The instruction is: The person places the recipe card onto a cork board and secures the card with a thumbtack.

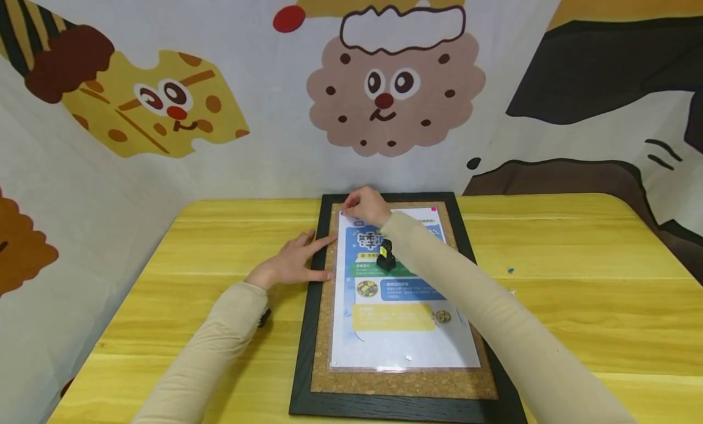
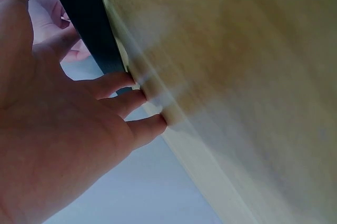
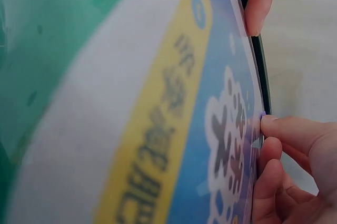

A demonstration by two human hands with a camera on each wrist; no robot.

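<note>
A laminated poster (image 1: 379, 344) lies on a corkboard (image 1: 406, 384) with a black frame (image 1: 307, 351). At the poster's upper left corner my right hand (image 1: 369, 205) pinches a small purple push pin (image 3: 263, 114) against the sheet, its other fingers curled below. A pink push pin (image 1: 434, 208) sits in the upper right corner. My left hand (image 1: 288, 260) rests across the frame's left side with fingers spread, thumb and forefinger reaching the cork. In the left wrist view, other fingertips of the left hand (image 2: 79, 119) touch the table.
On the yellow wood-grain table (image 1: 576, 326), a blue push pin (image 1: 511, 270) and a small pale piece (image 1: 512, 292) lie right of the board. A cartoon-printed cloth (image 1: 263, 168) hangs behind the table. A small black camera (image 1: 386, 256) sits at the right wrist.
</note>
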